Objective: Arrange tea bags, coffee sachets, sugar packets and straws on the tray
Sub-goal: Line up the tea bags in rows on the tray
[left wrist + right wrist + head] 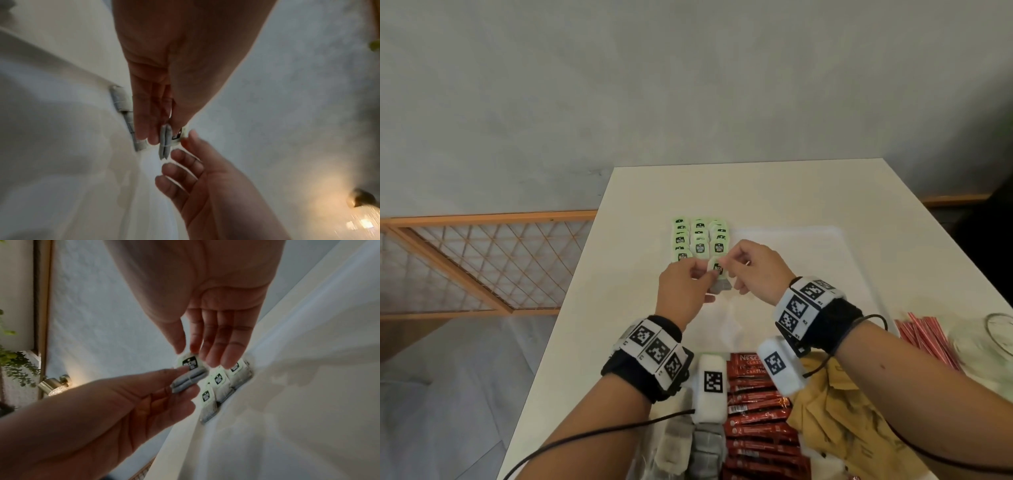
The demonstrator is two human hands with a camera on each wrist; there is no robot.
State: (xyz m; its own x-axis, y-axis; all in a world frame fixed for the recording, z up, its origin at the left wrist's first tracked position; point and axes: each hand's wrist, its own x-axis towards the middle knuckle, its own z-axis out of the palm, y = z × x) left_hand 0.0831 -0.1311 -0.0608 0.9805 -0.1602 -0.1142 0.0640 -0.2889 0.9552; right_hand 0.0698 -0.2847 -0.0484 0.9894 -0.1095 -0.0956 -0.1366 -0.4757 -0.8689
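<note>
Over the white tray (808, 236), my left hand (703, 274) pinches a grey tea bag (717, 286) between thumb and fingers. My right hand (726, 263) pinches that bag's pale green tag (189, 363) with thumb and forefinger, its other fingers straight. In the left wrist view the tea bag (165, 141) hangs edge-on from my left hand (162, 138). Three rows of tea bags (698, 240) with green tags lie at the tray's far left corner, just beyond the hands. They also show in the right wrist view as the laid tea bags (220, 386).
Near the table's front edge lie a pile of loose tea bags (688, 445), red coffee sachets (756, 411) and yellow sugar packets (842, 411). Red-and-white straws (928, 339) and a glass (996, 339) are at the right. A wooden lattice fence (482, 260) stands left of the table.
</note>
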